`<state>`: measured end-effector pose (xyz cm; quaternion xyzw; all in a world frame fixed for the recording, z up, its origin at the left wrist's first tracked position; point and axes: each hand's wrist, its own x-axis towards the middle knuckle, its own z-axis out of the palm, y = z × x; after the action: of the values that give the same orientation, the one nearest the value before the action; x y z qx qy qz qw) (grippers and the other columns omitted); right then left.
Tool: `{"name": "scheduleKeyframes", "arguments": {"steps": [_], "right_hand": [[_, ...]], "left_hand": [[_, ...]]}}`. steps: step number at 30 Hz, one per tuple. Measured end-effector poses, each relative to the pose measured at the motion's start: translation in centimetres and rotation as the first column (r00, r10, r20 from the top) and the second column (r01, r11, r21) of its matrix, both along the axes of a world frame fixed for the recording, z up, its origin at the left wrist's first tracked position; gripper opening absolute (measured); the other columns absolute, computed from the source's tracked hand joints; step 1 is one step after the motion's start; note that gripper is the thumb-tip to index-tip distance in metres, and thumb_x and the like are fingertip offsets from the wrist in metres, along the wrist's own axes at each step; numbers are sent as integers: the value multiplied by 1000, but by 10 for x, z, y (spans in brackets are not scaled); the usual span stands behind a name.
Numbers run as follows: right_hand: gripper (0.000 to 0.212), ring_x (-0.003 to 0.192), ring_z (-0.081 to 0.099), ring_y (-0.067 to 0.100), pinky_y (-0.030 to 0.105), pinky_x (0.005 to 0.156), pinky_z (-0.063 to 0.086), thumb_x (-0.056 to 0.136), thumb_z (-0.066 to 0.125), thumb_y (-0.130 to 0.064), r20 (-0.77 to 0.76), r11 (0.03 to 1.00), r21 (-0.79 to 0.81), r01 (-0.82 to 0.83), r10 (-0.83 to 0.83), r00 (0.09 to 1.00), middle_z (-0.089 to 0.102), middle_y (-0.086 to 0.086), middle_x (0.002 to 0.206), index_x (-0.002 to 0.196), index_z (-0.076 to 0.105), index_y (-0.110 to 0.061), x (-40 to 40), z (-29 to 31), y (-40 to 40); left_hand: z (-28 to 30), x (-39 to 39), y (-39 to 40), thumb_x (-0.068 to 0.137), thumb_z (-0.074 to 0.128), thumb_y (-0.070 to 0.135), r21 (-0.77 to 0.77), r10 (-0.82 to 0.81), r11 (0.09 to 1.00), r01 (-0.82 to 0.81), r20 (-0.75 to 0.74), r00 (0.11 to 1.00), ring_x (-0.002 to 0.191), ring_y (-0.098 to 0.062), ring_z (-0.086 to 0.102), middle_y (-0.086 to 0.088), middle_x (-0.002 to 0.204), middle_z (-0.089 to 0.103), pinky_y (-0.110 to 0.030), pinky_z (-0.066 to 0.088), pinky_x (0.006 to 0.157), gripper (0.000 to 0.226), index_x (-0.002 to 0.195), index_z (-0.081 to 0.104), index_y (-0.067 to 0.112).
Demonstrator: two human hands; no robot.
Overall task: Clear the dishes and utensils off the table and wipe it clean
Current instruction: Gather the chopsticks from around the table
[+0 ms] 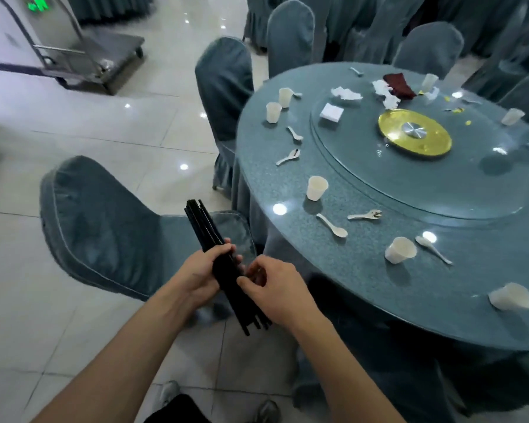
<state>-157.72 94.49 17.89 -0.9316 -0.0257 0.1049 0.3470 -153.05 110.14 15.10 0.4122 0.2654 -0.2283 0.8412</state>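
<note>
So the person's got a bundle of black chopsticks (223, 264), held out over the floor just left of the table (379, 300), above the near chair (104, 227). Left hand (199, 276) is wrapped around the middle of the bundle, fingers curled over the top. Right hand (272, 288) is pinching at the sticks from the table side, thumb and fingertips tucked in, looks like it's squaring them up.

Handling-wise: these look light, stiff and smooth, so probably slippery against each other. The lower ends are already uneven, a few poking out past the rest. Gripping around the middle seems the right call; a loose hold near one end would likely let some slide out.

On the table: cups (316, 187) and spoons (333, 225) scattered along the rim, crumpled tissues (345, 93) and a dark red cloth (399, 85) on the far side, gold disc (414, 132) in the centre. The cups look thin and light, a couple tipped over, so easy to stack but easy to knock. Nothing's been wiped yet by the look of it.
</note>
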Motion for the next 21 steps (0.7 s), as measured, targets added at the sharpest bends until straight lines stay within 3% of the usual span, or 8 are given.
{"name": "scheduleKeyframes", "arguments": {"steps": [4, 7, 11, 16, 21], "right_hand": [[22, 81, 58, 7, 29, 77, 51, 95, 59, -47, 117, 998, 10, -54, 53, 992, 60, -10, 91, 99, 62, -25, 21, 0, 56], [17, 85, 58, 13, 36, 82, 51, 96, 58, -39, 182, 998, -5, -61, 61, 981, 58, -6, 95, 102, 61, -23, 39, -4, 106], [20, 94, 58, 18, 42, 89, 49, 95, 58, -33, 224, 995, -76, -59, 75, 972, 57, -4, 104, 111, 62, -22, 57, -14, 183], [35, 113, 53, 21, 40, 99, 42, 95, 56, -33, 272, 976, -213, -37, 96, 958, 56, -2, 128, 129, 57, -23, 79, -22, 275], [40, 120, 49, 23, 40, 101, 39, 95, 54, -34, 266, 963, -265, -38, 111, 957, 52, -1, 134, 133, 52, -25, 112, -21, 345]], "left_hand": [[10, -1, 66, 100, 51, 2, 11, 61, 998, -61, -11, 998, 68, -19, 64, -5, 80, 62, -32, 60, 59, 17, 93, 60, 14], [16, -1, 126, 99, 53, 1, -11, 54, 998, -55, -63, 997, 68, -20, 62, -6, 77, 62, -32, 59, 63, 16, 92, 61, 12], [23, 2, 213, 99, 52, 3, -17, 21, 1000, -23, -82, 996, 67, -19, 62, -4, 77, 63, -33, 59, 65, 16, 91, 61, 12], [31, 14, 320, 97, 55, 6, -15, -8, 1000, 7, -81, 997, 73, -22, 65, -5, 82, 66, -40, 58, 77, 11, 96, 65, 11], [37, 36, 399, 95, 54, 8, -51, -8, 999, 5, -70, 997, 71, -23, 63, -4, 82, 63, -40, 56, 77, 7, 97, 60, 10]]}}
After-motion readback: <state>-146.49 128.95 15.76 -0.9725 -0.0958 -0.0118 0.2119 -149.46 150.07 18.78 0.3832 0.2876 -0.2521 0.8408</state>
